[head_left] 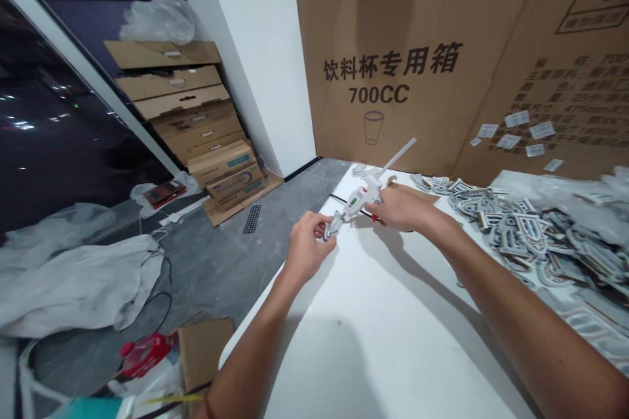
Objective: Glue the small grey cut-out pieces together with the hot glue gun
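Glue gun (pixel 362 198) gripped, my right hand (pixel 393 207) aims toward eight o'clock — one slip could scorch my left hand (pixel 308 239), pinching a grey piece (pixel 334 225).

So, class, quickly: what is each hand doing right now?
Left hand: closed, holding a small grey piece.
Right hand: closed, holding a white glue gun.

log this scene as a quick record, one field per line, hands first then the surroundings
left hand: pinching a small pale piece
right hand: gripping a white glue gun, nozzle close to that piece
glue stick: sticking out of the gun's rear
surface: white table
right side: heap of flat grey-and-white pieces
beyond table: large cardboard box, printed 700CC
floor, left: stacked cartons beside a white pillar
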Motion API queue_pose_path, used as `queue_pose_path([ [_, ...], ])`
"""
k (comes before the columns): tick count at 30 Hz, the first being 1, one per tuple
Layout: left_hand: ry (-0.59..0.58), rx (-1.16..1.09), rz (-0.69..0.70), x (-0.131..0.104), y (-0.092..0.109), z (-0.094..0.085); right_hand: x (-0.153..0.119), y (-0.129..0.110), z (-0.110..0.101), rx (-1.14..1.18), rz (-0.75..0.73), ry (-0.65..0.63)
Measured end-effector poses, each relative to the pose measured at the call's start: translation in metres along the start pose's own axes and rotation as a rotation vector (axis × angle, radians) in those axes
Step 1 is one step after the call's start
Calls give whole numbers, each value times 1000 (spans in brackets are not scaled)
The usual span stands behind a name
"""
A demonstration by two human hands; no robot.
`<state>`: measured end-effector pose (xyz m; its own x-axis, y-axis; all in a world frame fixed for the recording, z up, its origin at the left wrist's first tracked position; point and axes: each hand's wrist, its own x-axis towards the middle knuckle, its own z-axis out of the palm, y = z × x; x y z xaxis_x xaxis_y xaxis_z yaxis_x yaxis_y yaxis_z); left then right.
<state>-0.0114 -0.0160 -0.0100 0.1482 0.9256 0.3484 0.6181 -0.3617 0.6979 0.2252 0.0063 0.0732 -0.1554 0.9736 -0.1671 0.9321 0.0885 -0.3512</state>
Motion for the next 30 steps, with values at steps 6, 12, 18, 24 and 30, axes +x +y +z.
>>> queue_pose_path([
  [6,-21,41,-13,1,3,-2,3,2,2,50,99,13],
  [12,-15,51,0,0,4,-3,9,13,-3,342,221,422],
  [18,-21,121,12,-2,5,-4,16,19,-25,1271,35,862],
  [24,-55,206,13,-3,3,-3,9,14,-36,1754,-188,902],
  [30,-105,344,116,-5,6,1,5,23,-47,1896,-224,886],
])
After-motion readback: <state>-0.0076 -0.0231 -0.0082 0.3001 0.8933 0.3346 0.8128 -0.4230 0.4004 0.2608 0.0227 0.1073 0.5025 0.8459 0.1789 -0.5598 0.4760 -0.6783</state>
